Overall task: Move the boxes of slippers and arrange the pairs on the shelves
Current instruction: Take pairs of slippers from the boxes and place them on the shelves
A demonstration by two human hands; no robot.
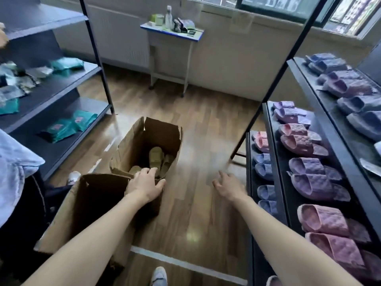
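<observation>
— Where are the slippers?
— The olive slippers (156, 159) lie in the open box (165, 137), just beyond the left hand (146, 183), which grips that box's near rim; a second box (92, 205) sits just below its wrist
— And the other hand?
— The right hand (228, 187) hangs spread, holding nothing, over the floor (195, 203); the shelves (281, 159) to its right already carry pink, purple and blue pairs (309, 182); I judge this box remains to be unpacked

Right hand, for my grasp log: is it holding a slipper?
No, the right hand is open and empty, hovering above the wooden floor.
</observation>
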